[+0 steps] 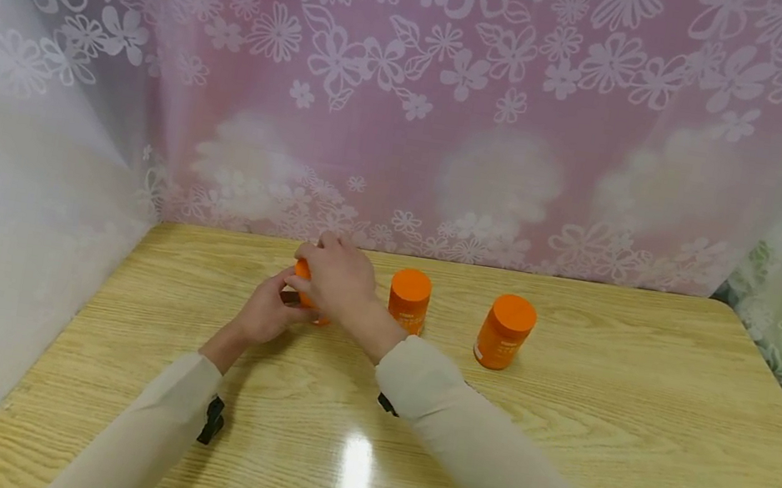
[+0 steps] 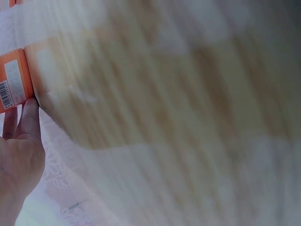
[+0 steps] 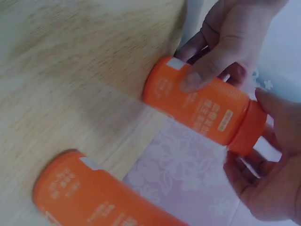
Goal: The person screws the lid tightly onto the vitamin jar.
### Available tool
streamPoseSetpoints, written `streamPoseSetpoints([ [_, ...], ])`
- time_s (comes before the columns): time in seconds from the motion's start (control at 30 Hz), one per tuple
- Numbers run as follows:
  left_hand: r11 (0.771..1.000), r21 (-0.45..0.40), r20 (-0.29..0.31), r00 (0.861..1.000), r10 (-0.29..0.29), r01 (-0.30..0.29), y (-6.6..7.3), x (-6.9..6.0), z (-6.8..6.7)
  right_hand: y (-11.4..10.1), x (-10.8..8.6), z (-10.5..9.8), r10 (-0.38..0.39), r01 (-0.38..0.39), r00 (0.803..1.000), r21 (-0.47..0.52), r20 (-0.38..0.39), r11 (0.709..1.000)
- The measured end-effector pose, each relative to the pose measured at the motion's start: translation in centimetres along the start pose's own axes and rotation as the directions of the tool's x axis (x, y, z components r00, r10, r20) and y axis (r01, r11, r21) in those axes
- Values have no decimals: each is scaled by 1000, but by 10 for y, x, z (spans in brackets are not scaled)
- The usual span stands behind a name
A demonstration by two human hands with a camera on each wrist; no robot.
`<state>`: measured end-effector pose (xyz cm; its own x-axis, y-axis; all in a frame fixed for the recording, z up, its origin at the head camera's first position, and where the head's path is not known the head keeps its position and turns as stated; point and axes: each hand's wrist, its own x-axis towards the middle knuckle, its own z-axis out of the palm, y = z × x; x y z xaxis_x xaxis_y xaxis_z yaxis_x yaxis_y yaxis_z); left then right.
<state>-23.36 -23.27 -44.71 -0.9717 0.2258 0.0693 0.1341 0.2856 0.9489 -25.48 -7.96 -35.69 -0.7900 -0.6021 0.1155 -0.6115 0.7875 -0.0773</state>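
Three orange jars stand in a row on the table in the head view. Around the body of the leftmost jar point(image 3: 202, 108) my left hand point(image 1: 267, 311) curls, its thumb pressing on the printed side. My right hand point(image 1: 342, 280) reaches across and grips that jar's orange screw lid point(image 3: 248, 129) from above, fingers spread around the rim. The lid sits on the jar, whose base meets the tabletop. In the left wrist view, a white barcode label shows on the jar's far side. Beside my right wrist stands the middle jar point(image 1: 410, 293), lid on.
Farther right on the wood-grain table point(image 1: 596, 443) stands the third jar point(image 1: 505, 333), also lidded. A pink flowered curtain point(image 1: 377, 132) hangs along the back edge. White sheeting point(image 1: 25, 206) borders the left side.
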Motion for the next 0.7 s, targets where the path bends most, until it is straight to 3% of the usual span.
streamPoseSetpoints([
  [0.1,1000,15,-12,1000,5,-4,-1,1,0,0,0,-1,10,-10,1000,-23,-7,1000],
  [0.17,1000,2,-7,1000,10,-10,0,0,0,2,1,-5,-8,7,1000,35,13,999],
  [0.27,1000,-11,16,1000,21,-21,0,0,-1,10,2,-13,-106,97,992,129,66,987],
  [0.33,1000,-25,28,999,17,-17,1,-1,-2,15,3,-19,-213,194,969,148,122,970],
  [0.43,1000,-20,29,1000,-10,11,2,-1,-3,22,5,-26,-359,332,911,155,205,930],
  [0.53,999,-12,10,999,-47,47,3,-2,-2,26,5,-30,-412,366,873,209,261,907],
  [0.6,998,-1,4,998,-56,56,3,-2,-2,28,5,-31,-413,355,871,240,265,904],
  [0.7,999,4,4,999,-52,52,2,-1,-1,28,5,-30,-400,335,884,270,241,903],
])
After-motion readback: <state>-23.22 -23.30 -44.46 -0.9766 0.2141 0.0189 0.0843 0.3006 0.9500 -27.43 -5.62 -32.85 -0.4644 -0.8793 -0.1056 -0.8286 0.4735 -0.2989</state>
